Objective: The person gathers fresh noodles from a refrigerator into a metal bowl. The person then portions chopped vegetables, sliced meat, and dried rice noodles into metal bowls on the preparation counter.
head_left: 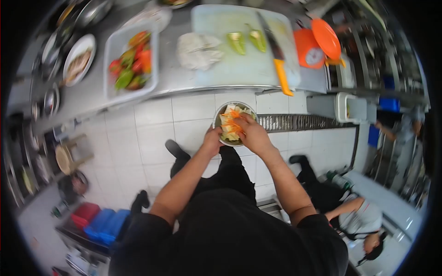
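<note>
A round metal bowl (235,144) is held in front of my body, above the tiled floor. In it are shredded carrot (229,123) and pale, chopped leafy pieces that look like cabbage (227,136). My left hand (213,140) grips the bowl by its left side, fingers partly hidden beneath. Over the bowl's right side reaches my right hand (253,134), its curled fingertips in the shredded carrot. Beyond the bowl, a yellow-handled knife (279,69) lies on a white cutting board (221,73), beside two green pepper halves (236,43) and a crumpled white cloth (195,51).
A plastic tub (108,69) of peppers and an oval plate (87,43) stand on the metal counter, left of the board. At its right is an orange scale (307,48). A floor drain grate (304,122) runs ahead. Another person (361,216) is at lower right; a stool (64,158) stands left.
</note>
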Demonstrator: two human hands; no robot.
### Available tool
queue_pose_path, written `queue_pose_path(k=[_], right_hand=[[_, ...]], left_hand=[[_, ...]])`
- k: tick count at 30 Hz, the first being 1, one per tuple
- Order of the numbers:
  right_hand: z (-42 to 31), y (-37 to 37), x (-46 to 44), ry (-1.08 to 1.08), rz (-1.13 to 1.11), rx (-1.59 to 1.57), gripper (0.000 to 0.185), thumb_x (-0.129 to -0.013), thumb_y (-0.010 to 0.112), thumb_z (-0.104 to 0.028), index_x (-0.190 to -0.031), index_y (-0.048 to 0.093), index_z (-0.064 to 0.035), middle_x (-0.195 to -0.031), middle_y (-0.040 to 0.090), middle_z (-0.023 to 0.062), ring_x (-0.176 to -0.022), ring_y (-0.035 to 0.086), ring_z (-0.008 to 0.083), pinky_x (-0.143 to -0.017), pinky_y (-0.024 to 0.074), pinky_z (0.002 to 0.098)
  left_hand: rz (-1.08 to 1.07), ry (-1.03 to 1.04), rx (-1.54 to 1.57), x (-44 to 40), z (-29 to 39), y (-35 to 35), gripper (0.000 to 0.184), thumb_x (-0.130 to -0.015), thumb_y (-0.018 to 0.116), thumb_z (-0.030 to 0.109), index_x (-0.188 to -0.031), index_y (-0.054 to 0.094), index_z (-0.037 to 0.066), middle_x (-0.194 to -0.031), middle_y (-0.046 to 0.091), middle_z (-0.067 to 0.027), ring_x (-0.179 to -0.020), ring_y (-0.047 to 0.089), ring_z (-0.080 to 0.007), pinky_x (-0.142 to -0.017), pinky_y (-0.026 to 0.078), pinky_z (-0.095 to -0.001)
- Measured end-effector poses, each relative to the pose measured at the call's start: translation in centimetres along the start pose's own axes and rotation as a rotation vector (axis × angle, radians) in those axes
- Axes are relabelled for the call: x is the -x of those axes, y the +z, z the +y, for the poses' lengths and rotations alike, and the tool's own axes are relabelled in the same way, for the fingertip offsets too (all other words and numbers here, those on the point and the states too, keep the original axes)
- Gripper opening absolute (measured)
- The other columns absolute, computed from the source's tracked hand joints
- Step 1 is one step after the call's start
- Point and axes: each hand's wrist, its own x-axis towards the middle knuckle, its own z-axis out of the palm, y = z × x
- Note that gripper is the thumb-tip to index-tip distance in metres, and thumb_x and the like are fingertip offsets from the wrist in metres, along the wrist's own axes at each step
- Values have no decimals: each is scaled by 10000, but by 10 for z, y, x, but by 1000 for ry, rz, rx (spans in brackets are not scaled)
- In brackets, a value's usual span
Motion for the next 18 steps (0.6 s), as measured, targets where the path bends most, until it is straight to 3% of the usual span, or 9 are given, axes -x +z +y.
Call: queue_pose_path(k=[3, 6, 8, 12, 18], right_hand=[[-81, 17, -16, -162, -34, 106, 425, -854, 692, -109, -1271, 614, -95, -1323, 587, 159, -1072, 642, 375, -882, 551, 434], [-173, 51, -35, -234, -24, 120, 359, -878, 675, -142, -1231, 634, -91, -1257, 621, 141, -1024, 653, 372, -822, 554, 442], [-221, 75, -55, -296, -22, 153, 352, -881, 683, -171, -1223, 641, -99, -1229, 623, 160, -1011, 657, 377, -822, 555, 442], [-323, 97, -84, -450, 85, 146, 270, -880, 678, -148, -1141, 660, -82, -1031, 635, 144, -921, 654, 382, -776, 539, 457], [-444, 139, -121, -656, -149, -19, 357, -871, 661, -55, -1224, 633, -102, -1172, 596, 154, -1017, 634, 379, -838, 536, 446]], left_hand=[[-88, 134, 150, 49, 31, -70, 585, -869, 441, 80, -1452, 400, 93, -1295, 579, -154, -1140, 634, -291, -893, 583, -475], [69, 230, 122, 103, 68, -135, 586, -867, 436, 81, -1453, 414, 105, -1280, 590, -145, -1115, 646, -278, -882, 587, -470], [106, 319, 201, 126, 90, -173, 575, -864, 449, 90, -1438, 441, 115, -1240, 610, -134, -1061, 665, -255, -797, 607, -446], [212, 480, 295, 161, 123, -235, 570, -877, 460, 116, -1447, 442, 117, -1229, 613, -129, -1034, 665, -231, -756, 609, -415], [358, 657, 451, 240, 173, -327, 490, -935, 412, 148, -1418, 439, 73, -1269, 605, -146, -1067, 675, -259, -790, 618, -430]])
